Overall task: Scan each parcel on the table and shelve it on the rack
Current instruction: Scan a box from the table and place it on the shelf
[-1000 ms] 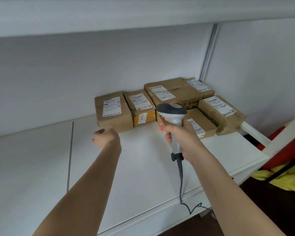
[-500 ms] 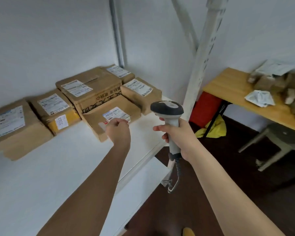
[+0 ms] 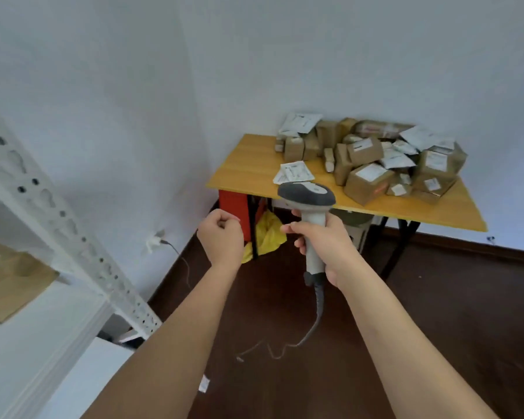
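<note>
A wooden table (image 3: 248, 172) stands against the far wall with a pile of several brown cardboard parcels (image 3: 368, 181) and white mailer bags (image 3: 294, 173). My right hand (image 3: 327, 246) grips the handle of a grey and white barcode scanner (image 3: 307, 196), held upright in front of the table; its cord (image 3: 315, 322) hangs to the floor. My left hand (image 3: 221, 237) is held in the air beside it with fingers curled, holding nothing. The white rack (image 3: 58, 225) is at the left edge, with one brown parcel (image 3: 12, 279) showing on its shelf.
Under the table are a red box (image 3: 235, 211), a yellow bag (image 3: 268, 232) and a stool (image 3: 356, 225). A wall socket with a cable (image 3: 159, 240) sits low on the left wall. Dark wooden floor (image 3: 436, 313) lies between me and the table.
The view has swung right from the rack's shelf of parcels to the table. My left hand has come away from the shelved parcels and hangs in the air. The scanner stays in my right hand.
</note>
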`<state>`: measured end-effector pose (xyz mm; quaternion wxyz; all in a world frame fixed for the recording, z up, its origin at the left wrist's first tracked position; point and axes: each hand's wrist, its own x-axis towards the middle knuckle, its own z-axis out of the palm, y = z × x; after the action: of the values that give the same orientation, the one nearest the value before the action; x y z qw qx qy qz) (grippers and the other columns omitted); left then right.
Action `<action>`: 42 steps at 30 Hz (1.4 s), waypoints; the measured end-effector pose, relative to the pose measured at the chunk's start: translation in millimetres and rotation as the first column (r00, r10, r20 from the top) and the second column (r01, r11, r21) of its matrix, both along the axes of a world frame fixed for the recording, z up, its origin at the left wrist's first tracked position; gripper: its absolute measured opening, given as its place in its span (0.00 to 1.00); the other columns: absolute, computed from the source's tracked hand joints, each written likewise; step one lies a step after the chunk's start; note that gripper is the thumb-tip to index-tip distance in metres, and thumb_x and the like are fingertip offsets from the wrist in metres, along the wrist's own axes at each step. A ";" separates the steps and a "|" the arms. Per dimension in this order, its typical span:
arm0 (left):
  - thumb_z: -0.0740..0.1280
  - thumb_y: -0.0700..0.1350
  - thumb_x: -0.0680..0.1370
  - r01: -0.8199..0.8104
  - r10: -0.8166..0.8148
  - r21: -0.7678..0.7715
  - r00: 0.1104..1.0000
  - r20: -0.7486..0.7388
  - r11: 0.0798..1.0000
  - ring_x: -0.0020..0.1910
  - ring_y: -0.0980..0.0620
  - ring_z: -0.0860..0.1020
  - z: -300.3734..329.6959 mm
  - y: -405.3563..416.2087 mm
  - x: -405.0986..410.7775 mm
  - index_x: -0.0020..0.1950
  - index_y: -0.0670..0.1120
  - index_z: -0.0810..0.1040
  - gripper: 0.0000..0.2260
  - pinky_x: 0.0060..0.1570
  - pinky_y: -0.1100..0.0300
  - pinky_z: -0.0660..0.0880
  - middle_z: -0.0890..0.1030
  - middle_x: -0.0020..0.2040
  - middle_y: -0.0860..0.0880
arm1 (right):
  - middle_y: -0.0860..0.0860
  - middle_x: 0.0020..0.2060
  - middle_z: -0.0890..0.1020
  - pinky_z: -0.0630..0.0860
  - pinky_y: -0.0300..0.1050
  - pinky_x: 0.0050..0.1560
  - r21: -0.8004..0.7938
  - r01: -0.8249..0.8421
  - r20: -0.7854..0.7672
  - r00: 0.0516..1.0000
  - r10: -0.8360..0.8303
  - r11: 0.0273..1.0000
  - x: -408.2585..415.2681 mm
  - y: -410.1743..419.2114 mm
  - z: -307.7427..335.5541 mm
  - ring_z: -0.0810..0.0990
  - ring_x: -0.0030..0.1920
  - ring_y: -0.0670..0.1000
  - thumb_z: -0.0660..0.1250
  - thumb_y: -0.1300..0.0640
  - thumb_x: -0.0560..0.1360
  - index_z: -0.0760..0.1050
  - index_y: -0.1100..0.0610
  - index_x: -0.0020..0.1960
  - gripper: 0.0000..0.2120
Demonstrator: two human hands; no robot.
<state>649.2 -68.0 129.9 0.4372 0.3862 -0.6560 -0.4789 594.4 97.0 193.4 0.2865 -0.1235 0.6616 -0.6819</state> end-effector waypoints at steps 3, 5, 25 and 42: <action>0.57 0.33 0.67 0.082 -0.083 0.037 0.996 0.031 0.996 0.31 0.49 0.73 -7.1 23.7 -63.6 0.30 0.45 0.75 0.11 0.31 0.59 0.68 0.76 0.29 0.45 | 0.56 0.42 0.86 0.72 0.39 0.30 -0.037 0.198 0.059 0.979 -0.196 0.980 -60.6 35.2 -1.7 0.74 0.28 0.45 0.66 0.67 0.77 0.76 0.59 0.60 0.12; 0.57 0.33 0.67 0.091 -0.094 0.044 0.992 0.081 0.995 0.31 0.49 0.73 -16.5 30.1 -98.3 0.31 0.45 0.75 0.11 0.32 0.59 0.68 0.77 0.30 0.45 | 0.53 0.38 0.86 0.73 0.38 0.28 -0.046 0.278 0.078 0.959 -0.273 0.960 -92.7 56.1 -8.0 0.75 0.27 0.44 0.66 0.67 0.77 0.76 0.58 0.58 0.11; 0.59 0.40 0.79 0.210 -0.448 0.507 0.795 0.408 0.836 0.40 0.49 0.75 -119.3 26.0 -504.3 0.50 0.46 0.73 0.05 0.36 0.56 0.72 0.78 0.46 0.45 | 0.54 0.41 0.87 0.73 0.39 0.30 0.116 0.482 0.058 0.869 -0.491 0.868 -432.6 95.7 -45.8 0.75 0.27 0.44 0.68 0.64 0.76 0.76 0.55 0.58 0.12; 0.73 0.57 0.72 -0.031 -0.372 0.571 0.730 0.574 0.820 0.73 0.37 0.62 -183.5 69.2 -680.1 0.79 0.56 0.47 0.45 0.66 0.40 0.68 0.48 0.79 0.44 | 0.53 0.42 0.87 0.75 0.40 0.34 0.268 0.143 0.195 0.960 -0.199 0.953 -660.1 128.2 -117.7 0.77 0.35 0.48 0.69 0.63 0.76 0.76 0.56 0.58 0.11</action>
<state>-30.9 1.2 -53.7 -0.0012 0.5729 -0.6373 -0.5154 -65.7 225.1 75.7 0.3105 0.0481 0.7150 -0.6245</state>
